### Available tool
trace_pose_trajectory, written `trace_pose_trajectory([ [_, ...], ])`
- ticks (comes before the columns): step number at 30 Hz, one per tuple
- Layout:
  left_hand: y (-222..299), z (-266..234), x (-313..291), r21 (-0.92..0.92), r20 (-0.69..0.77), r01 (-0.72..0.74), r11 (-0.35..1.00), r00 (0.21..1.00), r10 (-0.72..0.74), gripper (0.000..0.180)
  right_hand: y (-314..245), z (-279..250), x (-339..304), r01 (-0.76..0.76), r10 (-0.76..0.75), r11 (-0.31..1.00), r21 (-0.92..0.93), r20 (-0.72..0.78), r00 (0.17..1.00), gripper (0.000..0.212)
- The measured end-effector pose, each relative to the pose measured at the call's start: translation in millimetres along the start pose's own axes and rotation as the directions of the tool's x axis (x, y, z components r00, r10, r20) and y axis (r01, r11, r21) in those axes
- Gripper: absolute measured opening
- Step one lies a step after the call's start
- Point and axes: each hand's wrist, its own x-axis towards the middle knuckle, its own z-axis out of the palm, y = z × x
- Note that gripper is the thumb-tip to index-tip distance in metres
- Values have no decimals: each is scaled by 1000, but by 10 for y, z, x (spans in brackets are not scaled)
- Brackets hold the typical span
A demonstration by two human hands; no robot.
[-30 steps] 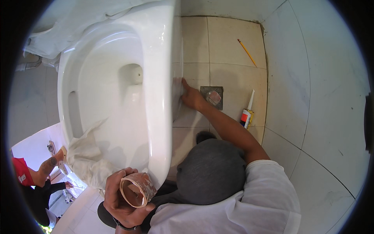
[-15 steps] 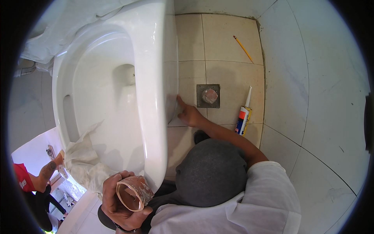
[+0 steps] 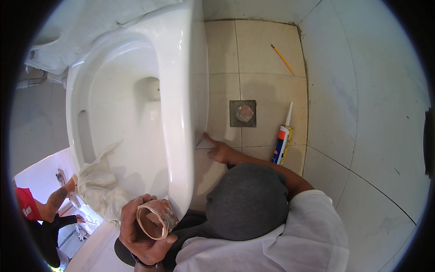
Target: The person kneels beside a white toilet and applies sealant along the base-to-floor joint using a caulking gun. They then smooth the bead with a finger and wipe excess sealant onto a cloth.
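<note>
A large white toilet bowl (image 3: 177, 136) fills the left of the head view. At its near rim, my left hand (image 3: 136, 235) is closed round a short reddish-brown pipe piece (image 3: 166, 213) with whitish smears, its round mouth tilted up towards me. Beyond a rounded dark grey cloth shape (image 3: 247, 201), my right hand (image 3: 219, 152) reaches to the bowl's foot. Its index finger is stretched out at the lower edge of the bowl, thumb apart, and nothing shows in it. A square grey floor drain (image 3: 233, 121) with a reddish plug (image 3: 245, 113) lies just past that hand.
A sealant cartridge (image 3: 282, 143) with a white nozzle and a yellow pencil (image 3: 282, 60) lie on the beige tiles, near the right wall (image 3: 331, 90). Crumpled whitish cloth or film (image 3: 102, 181) hangs over the bowl's near left. Another person's arm (image 3: 56, 199) is at the far left.
My right hand has slid nearer to me along the bowl's foot. My left hand still holds the pipe piece. The whole view has shifted slightly.
</note>
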Motion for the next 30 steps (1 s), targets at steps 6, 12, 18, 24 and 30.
trace_pose_trajectory([
  [6,106,-46,19,-150,52,74,986,996,-67,93,-296,-368,-369,-182,98,938,295,278,956,63],
  [12,357,-229,126,-153,83,-7,988,996,19,91,-778,-1161,-797,32,-152,751,659,126,980,53],
  [18,465,-521,550,-49,127,-218,975,967,223,74,-2137,-1418,-1657,554,-579,765,328,-29,815,58],
  [24,475,-681,804,-119,270,-208,971,934,233,72,-3282,-630,-1929,792,-658,559,-244,451,603,71],
  [30,454,-847,705,-89,345,-185,979,916,204,69,-3641,-240,-1826,796,-460,463,-390,661,592,70],
])
